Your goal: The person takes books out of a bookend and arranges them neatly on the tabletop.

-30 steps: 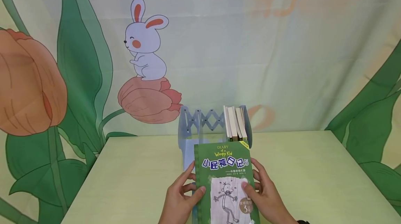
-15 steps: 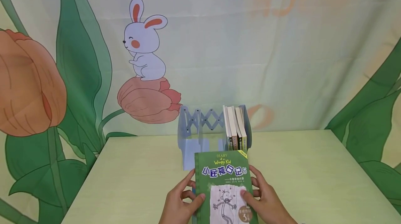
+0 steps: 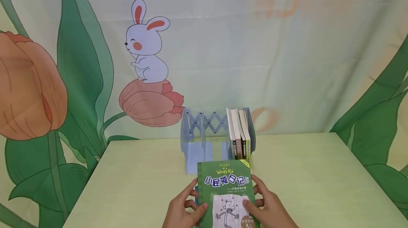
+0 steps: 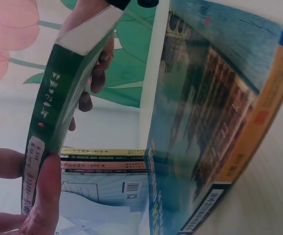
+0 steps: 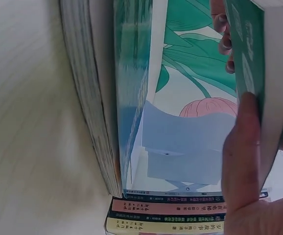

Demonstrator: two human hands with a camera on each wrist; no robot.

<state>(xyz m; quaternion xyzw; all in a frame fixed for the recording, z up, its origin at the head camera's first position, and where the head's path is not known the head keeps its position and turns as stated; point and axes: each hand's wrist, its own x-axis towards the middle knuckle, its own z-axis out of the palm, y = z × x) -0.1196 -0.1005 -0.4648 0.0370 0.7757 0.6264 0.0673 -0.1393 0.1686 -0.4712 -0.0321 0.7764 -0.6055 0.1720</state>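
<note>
Both hands hold a green paperback book [image 3: 223,192], "Diary of a Wimpy Kid", with its cartoon cover facing up. My left hand [image 3: 185,206] grips its left edge, thumb on the cover and fingers behind. On the opposite edge, my right hand [image 3: 269,205] pinches it the same way. The spine of the green book [image 4: 58,98] shows in the left wrist view, raised above another book [image 4: 200,117]. That lower book lies flat on the table, with a blue-green waterside picture and an orange spine; in the head view the green one hides most of it.
A light blue expandable book rack [image 3: 195,152] stands behind the hands, near the patterned backdrop [image 3: 207,54]. Several upright books [image 3: 239,132] fill its right end, spines facing forward. Pale table surface [image 3: 312,182] extends to both sides.
Both hands have lowered the green book toward me, down in the head view. More of the rack and its books' spines shows above it. The grip stays the same.
</note>
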